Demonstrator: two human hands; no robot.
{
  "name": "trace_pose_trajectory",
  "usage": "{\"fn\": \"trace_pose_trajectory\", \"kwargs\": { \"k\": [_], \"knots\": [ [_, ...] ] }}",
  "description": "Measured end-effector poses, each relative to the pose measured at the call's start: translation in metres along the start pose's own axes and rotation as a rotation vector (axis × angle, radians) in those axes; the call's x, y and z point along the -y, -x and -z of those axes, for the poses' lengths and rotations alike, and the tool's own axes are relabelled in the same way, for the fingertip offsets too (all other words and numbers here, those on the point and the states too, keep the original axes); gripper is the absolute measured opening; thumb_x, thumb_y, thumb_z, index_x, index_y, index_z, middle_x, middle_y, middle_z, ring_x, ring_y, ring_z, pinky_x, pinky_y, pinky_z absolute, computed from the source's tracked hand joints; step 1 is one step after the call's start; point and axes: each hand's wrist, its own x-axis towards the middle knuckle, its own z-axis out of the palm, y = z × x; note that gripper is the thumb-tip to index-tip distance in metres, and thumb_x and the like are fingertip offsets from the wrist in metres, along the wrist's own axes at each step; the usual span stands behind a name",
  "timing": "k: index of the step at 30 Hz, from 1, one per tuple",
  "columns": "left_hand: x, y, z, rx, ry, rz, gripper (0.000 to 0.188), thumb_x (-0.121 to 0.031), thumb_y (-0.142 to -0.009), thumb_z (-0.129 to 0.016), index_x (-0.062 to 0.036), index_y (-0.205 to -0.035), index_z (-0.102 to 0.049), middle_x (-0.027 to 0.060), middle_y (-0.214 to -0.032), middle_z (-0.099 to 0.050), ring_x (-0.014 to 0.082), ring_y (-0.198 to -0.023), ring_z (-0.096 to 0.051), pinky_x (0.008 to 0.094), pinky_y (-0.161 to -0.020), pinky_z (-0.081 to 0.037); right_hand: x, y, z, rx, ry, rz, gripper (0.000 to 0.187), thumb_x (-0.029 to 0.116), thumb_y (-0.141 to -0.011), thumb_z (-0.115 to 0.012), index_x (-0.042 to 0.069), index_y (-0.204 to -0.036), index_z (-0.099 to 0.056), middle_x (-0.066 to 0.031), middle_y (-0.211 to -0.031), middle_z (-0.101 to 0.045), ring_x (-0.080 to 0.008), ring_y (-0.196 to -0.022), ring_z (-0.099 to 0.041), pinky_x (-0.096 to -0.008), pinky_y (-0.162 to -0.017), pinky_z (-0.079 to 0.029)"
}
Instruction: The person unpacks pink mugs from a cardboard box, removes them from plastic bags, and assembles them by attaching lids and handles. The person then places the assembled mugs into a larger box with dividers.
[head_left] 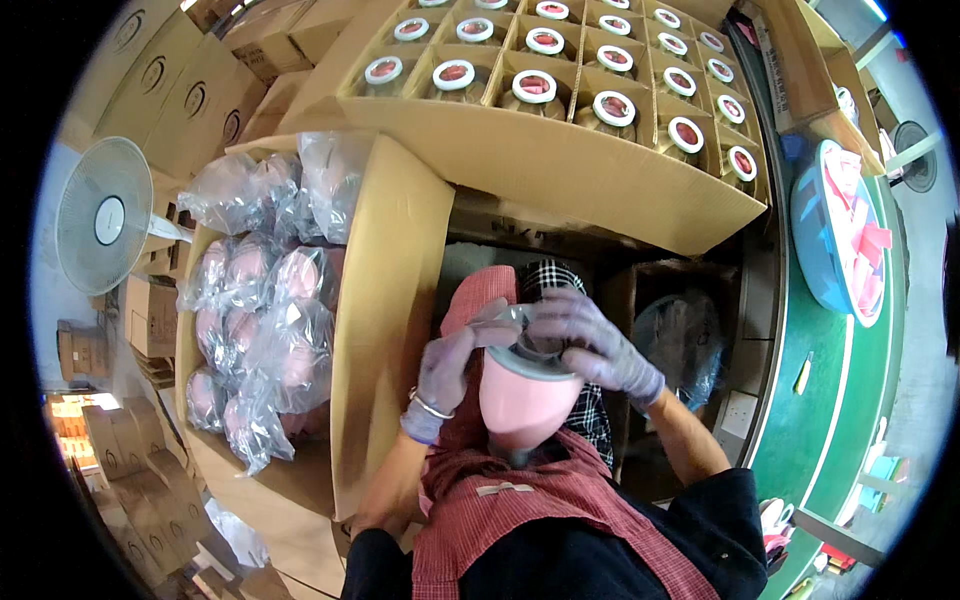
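A pink rounded vessel point(525, 402) with a grey rim rests in my lap, its body narrowing to a dark end near my apron. A clear, see-through piece point(520, 318) is at its top; whether it is a plastic bag or a rigid part I cannot tell. My left hand point(447, 370), in a thin pale glove, is closed at the left of the rim, fingertips pinching the clear piece. From the right, my gloved right hand point(602, 345) curls over the same piece and the rim. Its fingers partly hide the top of the vessel.
An open carton point(390, 330) at left holds several bagged pink items point(300, 275). Ahead, a divided carton point(560, 150) holds jars with white-rimmed lids point(535, 87). A blue basket point(815, 235) with pink pieces stands on the green table point(810, 420). A fan point(108, 218) is far left.
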Motion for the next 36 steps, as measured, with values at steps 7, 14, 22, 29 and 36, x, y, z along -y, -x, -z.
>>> {"fn": "trace_pose_trajectory", "kwargs": {
  "k": [7,14,22,29,36],
  "knots": [
    [0.041,-0.054,0.008,0.055,-0.088,-0.234,0.055,-0.039,-0.103,-0.039,0.0034,-0.135,-0.052,0.015,-0.139,-0.054,0.0287,-0.129,-0.05,0.0373,-0.113,-0.033,0.061,-0.038,-0.019,-0.195,0.019,-0.305,0.05,0.022,-0.086,-0.065,0.004,-0.131,-0.054,-0.0195,-0.136,-0.05,-0.0395,-0.128,-0.045,-0.048,-0.111,-0.032],
    [-0.081,0.004,-0.042,0.268,-0.473,-0.459,0.041,-0.026,-0.091,-0.05,-0.0062,-0.125,-0.062,0.0158,-0.134,-0.057,0.0346,-0.133,-0.044,0.0528,-0.118,-0.018,-0.088,-0.018,-0.013,-0.181,0.339,-0.098,0.046,0.024,-0.09,-0.06,0.006,-0.131,-0.052,-0.0193,-0.135,-0.051,-0.0406,-0.127,-0.044,-0.0527,-0.111,-0.03],
    [-0.001,-0.029,0.032,-0.298,0.104,-0.057,0.048,-0.034,-0.105,-0.037,0.0026,-0.128,-0.058,0.0156,-0.128,-0.062,0.0247,-0.123,-0.055,0.0352,-0.108,-0.039,0.033,-0.069,-0.006,-0.181,0.082,-0.256,0.048,0.023,-0.089,-0.058,0.004,-0.133,-0.053,-0.0212,-0.136,-0.049,-0.0395,-0.131,-0.041,-0.0524,-0.113,-0.025],
    [-0.05,-0.022,-0.017,0.255,-0.35,-0.275,0.047,-0.029,-0.096,-0.051,-0.0057,-0.137,-0.053,0.0151,-0.134,-0.058,0.0277,-0.127,-0.052,0.0411,-0.115,-0.031,-0.04,-0.037,-0.014,-0.142,0.05,-0.015,0.046,0.021,-0.089,-0.057,0.003,-0.131,-0.051,-0.0214,-0.14,-0.047,-0.0403,-0.134,-0.04,-0.0528,-0.114,-0.027],
    [-0.07,0.008,-0.022,0.096,-0.258,-0.186,0.04,-0.024,-0.098,-0.048,-0.0039,-0.13,-0.059,0.0148,-0.132,-0.06,0.0285,-0.128,-0.052,0.0415,-0.114,-0.033,-0.081,-0.051,-0.006,-0.3,0.223,-0.28,0.037,0.021,-0.092,-0.054,0.004,-0.125,-0.06,-0.018,-0.128,-0.057,-0.0344,-0.123,-0.05,-0.0453,-0.109,-0.033]
  ]
}}
